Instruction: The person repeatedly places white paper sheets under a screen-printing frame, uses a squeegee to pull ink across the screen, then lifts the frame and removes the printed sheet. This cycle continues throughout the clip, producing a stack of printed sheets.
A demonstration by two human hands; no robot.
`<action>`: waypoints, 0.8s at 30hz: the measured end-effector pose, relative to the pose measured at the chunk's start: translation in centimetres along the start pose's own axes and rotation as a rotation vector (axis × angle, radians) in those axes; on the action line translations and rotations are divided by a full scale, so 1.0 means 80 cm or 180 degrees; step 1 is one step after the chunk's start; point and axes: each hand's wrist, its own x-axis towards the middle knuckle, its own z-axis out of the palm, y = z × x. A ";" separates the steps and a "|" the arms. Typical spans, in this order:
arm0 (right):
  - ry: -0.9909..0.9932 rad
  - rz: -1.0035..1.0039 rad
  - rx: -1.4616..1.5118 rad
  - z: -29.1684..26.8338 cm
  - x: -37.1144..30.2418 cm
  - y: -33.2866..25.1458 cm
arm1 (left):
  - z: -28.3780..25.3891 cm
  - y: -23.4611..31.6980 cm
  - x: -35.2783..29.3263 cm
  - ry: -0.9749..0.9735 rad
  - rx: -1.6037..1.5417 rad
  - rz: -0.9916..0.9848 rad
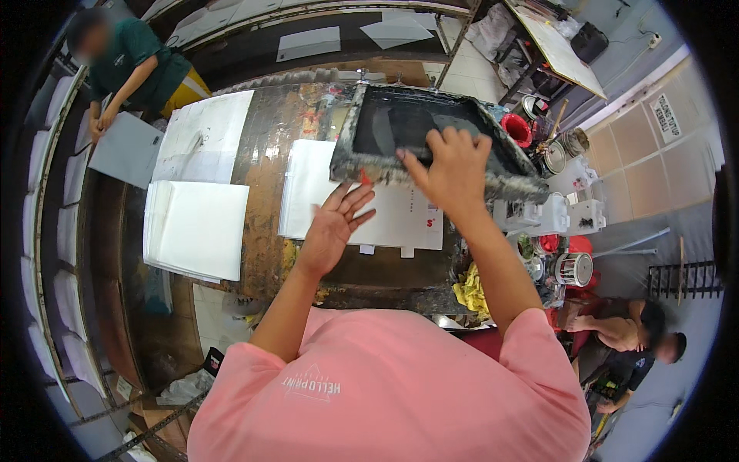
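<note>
A screen-printing frame with ink-stained edges and a dark mesh stands over the worktable, its near edge above a stack of white paper. My right hand is over the mesh near that edge, fingers bent and thumb out to the left. Beneath its fingers lies something dark that blends into the black ink, so I cannot make it out. My left hand is open and empty, palm up, over the paper. Its fingertips reach close to a small red-orange piece on the frame's near edge.
White sheets lie in stacks on the table's left. Ink cans, a red tub and a yellow cloth crowd the right side. At far left, a person holds a sheet by racks; another sits at right.
</note>
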 end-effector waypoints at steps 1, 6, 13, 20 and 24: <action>0.0026 0.0003 0.0004 -0.003 0.017 0.002 | -0.016 -0.007 0.001 0.0128 0.1305 0.0024; 0.0239 -0.0006 -0.0031 -0.011 0.060 0.013 | -0.113 -0.091 -0.057 0.0974 0.6112 -0.1134; 0.0066 0.0166 -0.0019 -0.025 0.104 0.026 | -0.160 -0.143 -0.106 0.1309 0.6400 -0.1431; 0.0241 0.0114 0.0111 -0.021 0.096 0.023 | -0.137 -0.129 -0.087 0.1200 0.6178 -0.1385; 0.0341 0.0058 0.0142 -0.018 0.087 0.018 | -0.087 -0.084 -0.034 0.1537 0.6071 0.0114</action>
